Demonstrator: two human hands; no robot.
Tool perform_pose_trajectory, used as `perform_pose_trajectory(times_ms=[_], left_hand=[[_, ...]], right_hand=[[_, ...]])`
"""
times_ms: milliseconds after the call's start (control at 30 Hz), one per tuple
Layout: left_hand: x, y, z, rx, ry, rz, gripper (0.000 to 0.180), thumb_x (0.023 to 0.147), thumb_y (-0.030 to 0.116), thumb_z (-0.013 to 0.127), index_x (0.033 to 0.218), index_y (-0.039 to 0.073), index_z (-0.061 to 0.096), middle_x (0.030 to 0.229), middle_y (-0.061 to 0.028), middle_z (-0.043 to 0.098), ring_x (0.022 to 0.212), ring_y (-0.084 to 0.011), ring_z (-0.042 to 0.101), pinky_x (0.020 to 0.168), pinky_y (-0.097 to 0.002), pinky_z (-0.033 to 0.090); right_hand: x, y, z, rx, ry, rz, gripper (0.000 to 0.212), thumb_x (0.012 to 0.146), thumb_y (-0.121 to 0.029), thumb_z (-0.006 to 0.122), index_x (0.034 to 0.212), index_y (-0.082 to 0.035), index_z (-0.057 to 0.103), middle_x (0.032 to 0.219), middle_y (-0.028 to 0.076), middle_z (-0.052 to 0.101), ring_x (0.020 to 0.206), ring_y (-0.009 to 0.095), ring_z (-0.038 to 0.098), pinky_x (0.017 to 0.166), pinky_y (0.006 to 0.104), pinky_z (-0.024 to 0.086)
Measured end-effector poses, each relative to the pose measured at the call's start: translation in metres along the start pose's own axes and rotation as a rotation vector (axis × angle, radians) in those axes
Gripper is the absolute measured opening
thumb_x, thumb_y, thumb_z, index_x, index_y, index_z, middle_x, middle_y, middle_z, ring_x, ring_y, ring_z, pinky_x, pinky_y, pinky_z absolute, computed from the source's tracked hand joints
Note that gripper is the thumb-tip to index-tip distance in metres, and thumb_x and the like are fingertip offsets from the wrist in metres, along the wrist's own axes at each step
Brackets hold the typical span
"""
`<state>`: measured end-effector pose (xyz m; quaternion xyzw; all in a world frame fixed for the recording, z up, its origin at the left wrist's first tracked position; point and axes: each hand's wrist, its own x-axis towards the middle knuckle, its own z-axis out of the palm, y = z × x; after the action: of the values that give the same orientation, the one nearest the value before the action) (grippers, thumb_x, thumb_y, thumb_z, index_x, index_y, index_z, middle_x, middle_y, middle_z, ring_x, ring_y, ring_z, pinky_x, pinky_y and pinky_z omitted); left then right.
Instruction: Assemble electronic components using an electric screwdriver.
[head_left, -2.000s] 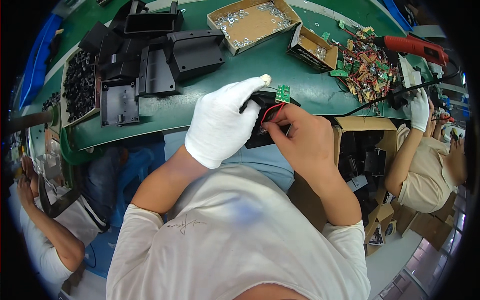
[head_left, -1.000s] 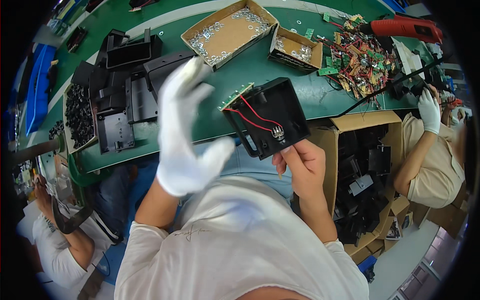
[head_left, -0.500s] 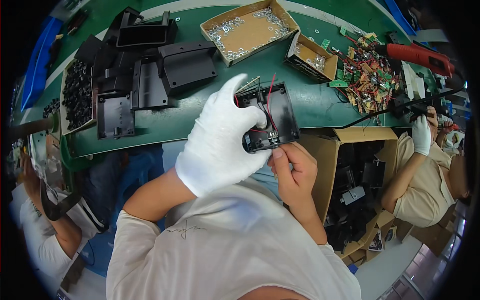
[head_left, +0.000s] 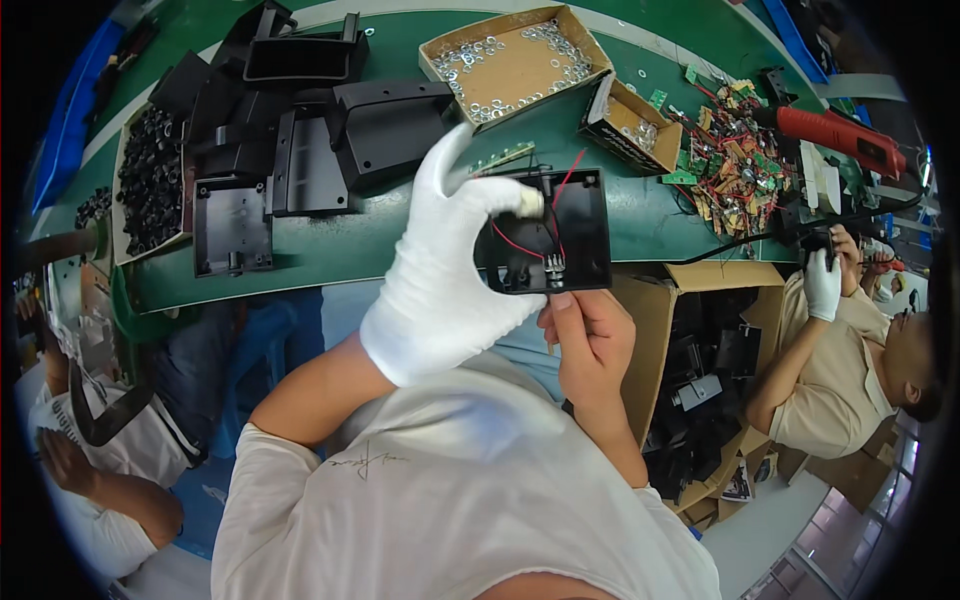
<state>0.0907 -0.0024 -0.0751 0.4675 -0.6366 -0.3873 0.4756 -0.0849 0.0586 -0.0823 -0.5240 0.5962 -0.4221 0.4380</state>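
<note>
My left hand (head_left: 430, 275), in a white glove, grips an open black plastic case (head_left: 588, 225) by its left side, its fingertips reaching inside. Red and black wires run in the case to a small metal component (head_left: 554, 266) at the near wall. A narrow green circuit board (head_left: 508, 156) sticks out beyond the far left corner, behind my gloved fingers. My bare right hand (head_left: 597, 345) is closed at the near wall below that component, thumb and fingers pinched together. What they pinch is mostly hidden.
On the green table, black cases (head_left: 390, 125) are piled at left beside a box of small black parts (head_left: 150, 190). Trays of washers (head_left: 505, 75) (head_left: 640, 115) and wired circuit boards (head_left: 735, 150) lie farther back. A carton (head_left: 640, 350) stands right; co-workers sit both sides.
The case has turned to sit squarer to me and shifted slightly right. My left fingertips have moved up toward its far edge. My right hand stays at the near wall.
</note>
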Motion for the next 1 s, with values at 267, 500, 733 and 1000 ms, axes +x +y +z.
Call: perform_pose_trajectory(times_ms=[267,500,733,1000], left_hand=[[0.007,-0.011,-0.011,0.034,-0.198,0.057,0.039,0.063,0.002,0.085,0.1,0.012,0.077,0.152,-0.025,0.045,0.133,-0.0431,0.053,0.11,-0.0435,0.047],[0.005,-0.026,0.002,-0.21,-0.296,-0.029,0.034,0.067,0.001,0.086,0.098,0.01,0.077,0.14,-0.0204,0.055,0.125,-0.0361,0.058,0.105,-0.0414,0.049],[0.002,-0.04,0.008,-0.579,-0.281,-0.207,0.028,0.071,-0.001,0.086,0.097,0.005,0.076,0.119,-0.0113,0.062,0.108,-0.0258,0.06,0.095,-0.0349,0.051],[0.002,-0.03,-0.016,-0.885,-0.111,-0.523,0.014,0.08,0.005,0.08,0.091,0.0,0.074,0.098,-0.0063,0.064,0.089,-0.017,0.058,0.08,-0.0264,0.046]], right_hand=[[0.002,-0.002,0.001,-0.018,-0.005,-0.019,0.01,0.094,-0.001,0.063,0.092,0.004,0.072,0.074,0.005,0.065,0.061,0.013,0.048,0.057,0.0257,0.04],[-0.004,-0.002,-0.005,-0.124,0.06,-0.084,0.013,0.094,-0.004,0.063,0.091,0.005,0.072,0.07,0.004,0.062,0.058,0.011,0.048,0.055,0.0234,0.038],[0.019,-0.033,-0.02,-0.257,-0.057,-0.111,0.01,0.091,-0.006,0.07,0.086,0.002,0.073,0.069,0.004,0.062,0.058,0.014,0.045,0.055,0.0267,0.038],[0.177,-0.07,-0.071,-0.702,0.072,-0.263,0.015,0.089,-0.014,0.071,0.093,-0.001,0.078,0.077,0.007,0.073,0.063,0.019,0.062,0.062,0.0317,0.051]])
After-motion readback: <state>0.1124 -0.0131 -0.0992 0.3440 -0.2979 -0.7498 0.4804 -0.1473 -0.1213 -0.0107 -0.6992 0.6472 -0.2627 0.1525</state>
